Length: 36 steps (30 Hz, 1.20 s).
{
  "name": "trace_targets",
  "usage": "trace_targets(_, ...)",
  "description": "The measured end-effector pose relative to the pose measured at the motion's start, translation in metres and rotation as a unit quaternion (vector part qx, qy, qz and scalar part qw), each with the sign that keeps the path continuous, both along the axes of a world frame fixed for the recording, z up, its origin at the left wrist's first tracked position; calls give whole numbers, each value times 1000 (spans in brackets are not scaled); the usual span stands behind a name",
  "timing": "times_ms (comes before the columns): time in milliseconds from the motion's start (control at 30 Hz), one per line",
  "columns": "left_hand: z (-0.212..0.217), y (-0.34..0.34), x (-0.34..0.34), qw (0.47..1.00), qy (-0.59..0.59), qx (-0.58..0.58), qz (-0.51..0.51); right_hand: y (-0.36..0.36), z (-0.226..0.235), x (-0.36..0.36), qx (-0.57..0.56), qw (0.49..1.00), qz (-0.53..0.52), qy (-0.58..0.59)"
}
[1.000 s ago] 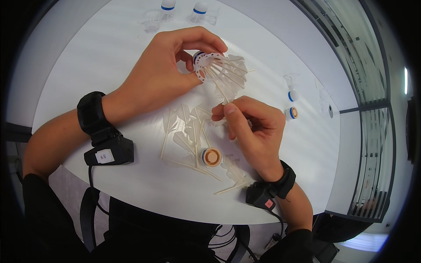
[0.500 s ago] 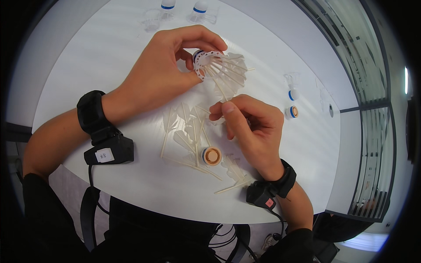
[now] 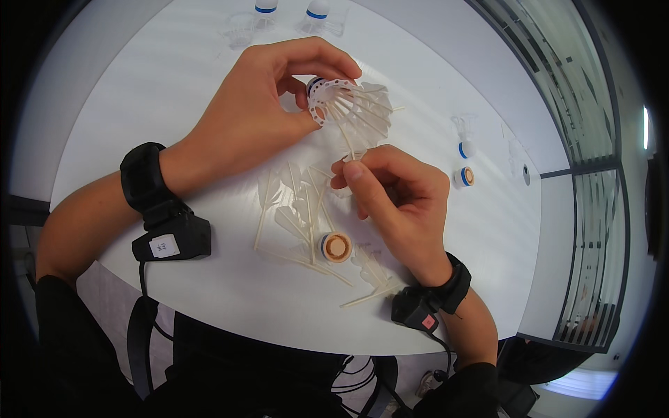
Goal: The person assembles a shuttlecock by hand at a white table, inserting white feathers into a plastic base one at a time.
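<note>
The person's left hand (image 3: 261,115) holds a white shuttlecock (image 3: 348,108) up over the round white table (image 3: 139,90), at about 12 o'clock from the middle of the view. Its fingers are curled around the perforated ring at the shuttlecock's base, thumb underneath and fingertips on top, with the feathers fanning out toward 3 o'clock.

Just below, at roughly 5 o'clock from the shuttlecock, the right hand (image 3: 401,202) pinches the lower end of a single feather (image 3: 346,139) between thumb and forefinger; the other fingers are folded in. The feather's thin stem runs up toward the ring.

On the table under both hands lies a pile of loose feathers (image 3: 296,209), and at 6 o'clock from the pile a cork base (image 3: 336,247) rests on its side, orange end showing. At 3 o'clock, well apart from the hands, a second cork base (image 3: 465,176) lies beside another shuttlecock (image 3: 463,136) with a blue band. At 12 o'clock on the far edge stand 2 more blue-banded shuttlecocks (image 3: 289,14). Both wrists wear black straps.
</note>
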<state>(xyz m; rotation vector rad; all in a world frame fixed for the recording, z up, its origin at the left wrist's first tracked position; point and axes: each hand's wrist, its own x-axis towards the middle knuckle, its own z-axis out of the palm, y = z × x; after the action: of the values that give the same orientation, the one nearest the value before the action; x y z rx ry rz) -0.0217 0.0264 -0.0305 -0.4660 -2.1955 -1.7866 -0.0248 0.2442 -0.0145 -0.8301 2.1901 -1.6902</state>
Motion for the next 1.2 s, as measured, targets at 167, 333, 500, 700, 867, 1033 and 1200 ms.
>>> trace_targets(167, 1, 0, -1, 1000, 2, 2, -2, -1, -1, 0, 0, 1000, -15, 11)
trace_targets(333, 2, 0, -1, 1000, -2, -1, 0, 0, 0, 0, 2, 1000, -26, 11)
trace_targets(500, 2, 0, 0, 1000, 1, 5, 1, 0, 1, 0, -3, 1000, -27, -11)
trace_targets(700, 2, 0, -1, 1000, 4, 19, -6, 0, 1, 1, -40, 998, -16, -36)
trace_targets(867, 2, 1, -2, 999, 8, 29, -12, 1, 0, 0, -62, 997, -3, -42)
trace_targets(1033, 2, 1, 0, 999, 2, 41, -17, -3, 1, 2, -64, 997, -15, -34)
trace_targets(1200, 1, -1, 0, 1000, 8, 25, -6, 1, -1, 1, -49, 999, -7, -17)
